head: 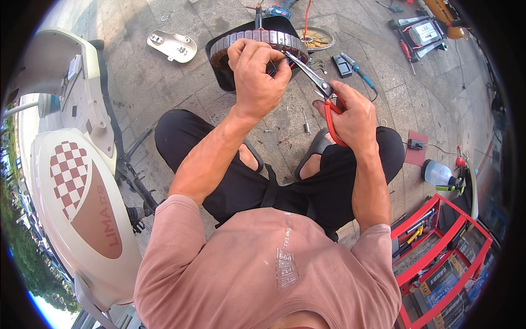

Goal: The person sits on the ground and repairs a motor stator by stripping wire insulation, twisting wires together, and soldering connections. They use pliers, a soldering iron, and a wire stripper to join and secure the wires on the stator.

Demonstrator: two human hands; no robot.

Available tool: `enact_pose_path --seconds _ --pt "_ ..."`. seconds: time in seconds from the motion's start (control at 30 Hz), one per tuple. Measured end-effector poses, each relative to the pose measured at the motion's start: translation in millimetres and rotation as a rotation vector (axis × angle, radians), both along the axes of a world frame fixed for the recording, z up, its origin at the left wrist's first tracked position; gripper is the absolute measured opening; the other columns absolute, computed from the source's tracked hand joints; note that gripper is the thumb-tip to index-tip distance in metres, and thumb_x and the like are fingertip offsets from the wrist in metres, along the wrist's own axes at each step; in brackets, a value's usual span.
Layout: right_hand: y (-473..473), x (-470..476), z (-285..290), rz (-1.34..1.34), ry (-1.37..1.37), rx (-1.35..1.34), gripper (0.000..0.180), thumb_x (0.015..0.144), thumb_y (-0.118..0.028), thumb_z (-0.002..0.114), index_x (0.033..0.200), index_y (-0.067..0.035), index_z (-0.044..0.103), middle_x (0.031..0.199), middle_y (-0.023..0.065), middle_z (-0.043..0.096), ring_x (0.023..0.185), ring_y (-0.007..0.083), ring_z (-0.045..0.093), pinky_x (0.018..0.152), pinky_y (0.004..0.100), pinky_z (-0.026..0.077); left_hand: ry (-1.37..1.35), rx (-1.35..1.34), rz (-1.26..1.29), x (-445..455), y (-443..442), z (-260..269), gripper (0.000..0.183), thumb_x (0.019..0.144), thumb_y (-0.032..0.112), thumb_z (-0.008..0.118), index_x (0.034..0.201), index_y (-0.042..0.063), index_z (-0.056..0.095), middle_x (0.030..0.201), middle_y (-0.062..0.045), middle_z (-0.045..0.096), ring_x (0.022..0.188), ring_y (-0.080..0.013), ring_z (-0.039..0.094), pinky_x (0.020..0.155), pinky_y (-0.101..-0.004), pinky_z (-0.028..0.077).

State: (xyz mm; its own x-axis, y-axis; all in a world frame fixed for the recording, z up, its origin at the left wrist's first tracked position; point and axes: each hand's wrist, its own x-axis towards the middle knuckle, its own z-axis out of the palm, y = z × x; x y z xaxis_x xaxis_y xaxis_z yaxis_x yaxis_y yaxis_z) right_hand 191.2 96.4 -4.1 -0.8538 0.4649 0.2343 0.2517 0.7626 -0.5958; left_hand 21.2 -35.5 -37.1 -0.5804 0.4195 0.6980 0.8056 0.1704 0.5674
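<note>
My left hand (261, 76) is raised over the near side of a motor stator (267, 37), thumb and fingertips pinched together on what looks like a thin wire. Most of that wire is hidden by the fingers. A pair of scissors (308, 72) with red handles is gripped in my right hand (351, 113). Its blades are nearly closed, and their tips point at my left fingertips. Copper windings line the stator's inner side, and a few coloured wires show beside my left hand. Beneath the stator is a black tray (224, 82).
Around the tray lie a cream plastic cover (172, 46) with screws, a spoked wheel (318, 39), a blue drill (277, 11) and a soldering iron (361, 76). A scooter body (86, 197) stands left. At right are a spray bottle (437, 172) and a red tool rack (444, 242).
</note>
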Motion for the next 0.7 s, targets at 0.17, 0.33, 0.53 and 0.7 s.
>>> enact_pose_path --seconds 0.17,0.33,0.53,0.7 --pt "0 1 1 0.003 -0.013 0.007 0.044 0.07 -0.026 0.087 0.105 -0.007 0.069 0.08 0.0089 0.068 0.064 0.0242 0.065 0.059 0.0354 0.051 0.006 0.004 0.002 1 0 1 0.013 0.066 0.004 0.074 0.075 0.008 0.065 0.084 -0.002 0.06 0.096 -0.0266 0.05 0.088 -0.0392 0.037" --pt "1 2 -1 0.012 -0.024 -0.006 0.044 0.071 -0.024 0.087 0.107 -0.006 0.068 0.077 0.0111 0.067 0.067 0.0255 0.066 0.061 0.0349 0.051 0.003 -0.004 -0.003 1 0 2 0.013 0.066 0.004 0.074 0.075 0.008 0.066 0.084 -0.002 0.061 0.097 -0.0268 0.051 0.088 -0.0395 0.037" --pt "1 0 -3 -0.013 -0.027 0.001 0.044 0.072 -0.023 0.087 0.107 -0.005 0.068 0.076 0.0121 0.066 0.067 0.0265 0.066 0.061 0.0356 0.051 -0.031 -0.017 0.009 4 0 2 0.011 0.068 0.006 0.074 0.077 0.009 0.067 0.087 -0.001 0.063 0.102 -0.0278 0.049 0.09 -0.0412 0.036" --pt "0 5 -15 -0.014 -0.031 -0.041 0.044 0.073 -0.022 0.087 0.108 -0.004 0.067 0.078 0.0128 0.067 0.067 0.026 0.066 0.062 0.0348 0.051 0.029 -0.07 0.022 1 3 -1 0.008 0.072 0.008 0.069 0.077 0.011 0.064 0.086 0.0 0.062 0.101 -0.0289 0.048 0.09 -0.0429 0.033"
